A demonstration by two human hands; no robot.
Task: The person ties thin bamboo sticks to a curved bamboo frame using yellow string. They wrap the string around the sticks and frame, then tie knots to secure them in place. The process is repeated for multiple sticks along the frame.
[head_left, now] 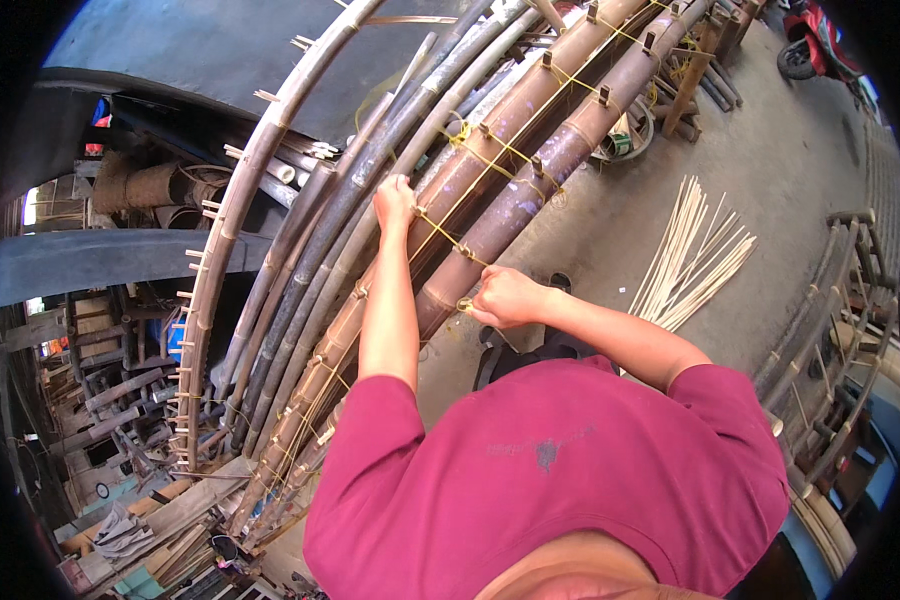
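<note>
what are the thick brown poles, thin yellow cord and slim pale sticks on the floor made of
Thick brown poles: likely bamboo, smooth with slight sheen, given the ringed joints.
Thin yellow cord: perhaps plastic twine, from its bright colour; finish unclear.
Slim pale sticks: bamboo or wood, probably uncoated: light, matte surface.

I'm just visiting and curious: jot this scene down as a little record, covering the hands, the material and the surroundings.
Left hand: curled beside the thick poles; its grip is unclear
Right hand: closed on yellow cord
Material: thick brown bamboo poles, side by side, cord lashed across
Poles' fittings: short dark pegs
Left side: curved pole with pale pegs
Floor, right: loose pale sticks
Upper right: red motorbike, partly visible
</note>
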